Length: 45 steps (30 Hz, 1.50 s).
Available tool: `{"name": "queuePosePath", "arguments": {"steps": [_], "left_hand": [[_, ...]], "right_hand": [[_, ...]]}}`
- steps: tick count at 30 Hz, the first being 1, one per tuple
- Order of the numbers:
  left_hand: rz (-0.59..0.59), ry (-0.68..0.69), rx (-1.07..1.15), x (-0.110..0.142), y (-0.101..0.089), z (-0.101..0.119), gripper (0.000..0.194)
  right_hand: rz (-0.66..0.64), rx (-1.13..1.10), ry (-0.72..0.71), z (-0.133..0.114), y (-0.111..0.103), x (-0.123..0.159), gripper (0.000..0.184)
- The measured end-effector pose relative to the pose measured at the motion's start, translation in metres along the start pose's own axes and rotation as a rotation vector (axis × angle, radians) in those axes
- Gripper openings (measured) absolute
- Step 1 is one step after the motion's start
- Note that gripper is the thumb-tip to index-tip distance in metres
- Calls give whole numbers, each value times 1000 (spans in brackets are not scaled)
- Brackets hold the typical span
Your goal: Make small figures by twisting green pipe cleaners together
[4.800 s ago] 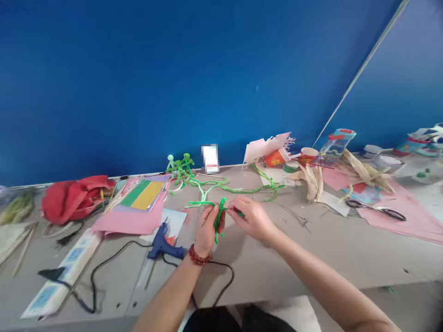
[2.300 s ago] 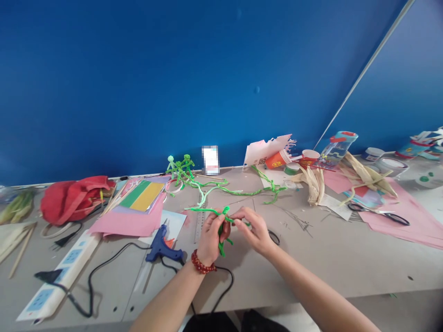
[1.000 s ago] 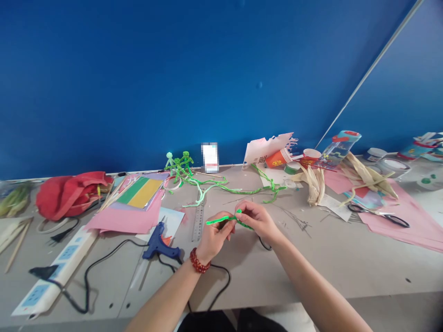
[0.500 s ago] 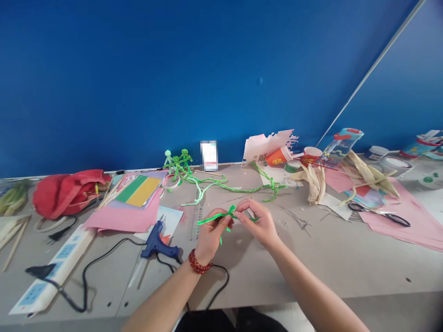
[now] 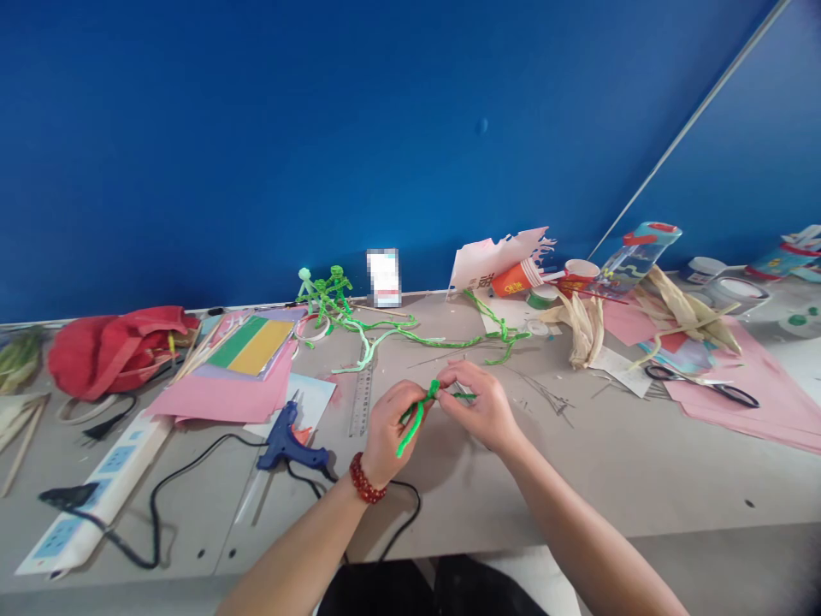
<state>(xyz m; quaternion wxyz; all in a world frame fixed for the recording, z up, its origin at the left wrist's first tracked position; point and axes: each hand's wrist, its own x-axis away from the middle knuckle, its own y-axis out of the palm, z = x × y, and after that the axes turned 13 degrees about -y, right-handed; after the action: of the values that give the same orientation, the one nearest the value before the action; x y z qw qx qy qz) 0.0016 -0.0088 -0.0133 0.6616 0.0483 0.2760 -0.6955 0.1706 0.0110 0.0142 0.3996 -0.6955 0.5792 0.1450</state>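
Observation:
My left hand [image 5: 392, 428], with a red bead bracelet [image 5: 367, 479] at its wrist, is closed on a bright green pipe cleaner [image 5: 411, 428] that is bent and twisted at its top. My right hand [image 5: 482, 406] pinches the same piece from the other side, fingertips close to the left ones. One green strand hangs down in front of my left fingers, and another end shows by my right fingers. Behind the hands lie more twisted green pipe cleaners [image 5: 442, 342]. Small green pipe-cleaner figures [image 5: 330, 291] stand against the wall at the back.
Left of my hands lie a blue glue gun [image 5: 288, 443], a ruler [image 5: 361, 402], a white power strip [image 5: 96, 500], pink paper [image 5: 221, 398] and a red bag [image 5: 119, 346]. To the right are thin wires [image 5: 545, 393], dried husks [image 5: 582, 329], scissors [image 5: 702, 385] and paper cups [image 5: 516, 278].
The green strand that pointed left over my left hand now hangs downward in front of it. Both hands stay close together on the pipe cleaner, and the view has shifted slightly.

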Motion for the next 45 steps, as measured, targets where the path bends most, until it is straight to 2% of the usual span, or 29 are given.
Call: {"name": "queuePosePath", "arguments": {"steps": [3,7,11,17,20,22,23,25,27,32,37,45], "left_hand": [[7,12,-61,1,1,3,11],[36,-88,-95,2,3,9,8],[48,-55,-95,5,3,8,14],[121,-122,-27,8,3,7,9],[218,-161,21,5,0,11,7],[290,-207,136,2,-3,14,7],[271,-265,230,1,-3,15,9],[129,-460,482,-2,-3,16,15],[20,-591,714,-5,-2,15,22],[-77,-785,1046,-10,-2,14,24],[-171,-846,1110,-7,-1,10,24],[-194,-869,1026,-6,1,9,30]], "right_hand": [[30,21,23,-1,3,2,8],[47,65,19,-3,8,4,8],[43,90,39,-7,11,2,7],[55,-29,230,-14,16,4,7],[44,-37,282,-13,22,7,7],[42,-67,285,-12,23,7,8],[60,-90,271,-12,23,6,9],[126,-135,217,-12,18,3,7],[166,-195,181,-11,12,0,7],[83,-537,330,-4,1,-5,19],[69,-575,337,-5,5,-3,20],[13,-290,180,-8,4,-1,7]]}}
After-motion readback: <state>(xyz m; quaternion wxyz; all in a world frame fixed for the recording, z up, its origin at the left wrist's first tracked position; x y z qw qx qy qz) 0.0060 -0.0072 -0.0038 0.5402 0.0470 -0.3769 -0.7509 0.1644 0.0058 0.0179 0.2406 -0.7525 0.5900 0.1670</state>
